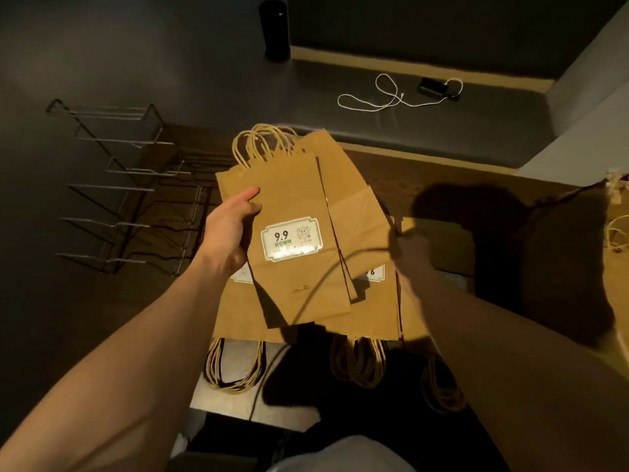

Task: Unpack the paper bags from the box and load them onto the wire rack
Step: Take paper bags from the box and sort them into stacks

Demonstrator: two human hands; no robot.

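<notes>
while the left hand (231, 229) grips the paper bags' (296, 206) left edge, the right hand (413, 257) pinches their right.

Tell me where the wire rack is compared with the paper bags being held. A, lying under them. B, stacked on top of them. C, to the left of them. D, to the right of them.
C: the wire rack stands off to the left of the paper bags, apart from them, with no bag seen on it, while the left hand grips the bags' near edge.
</notes>
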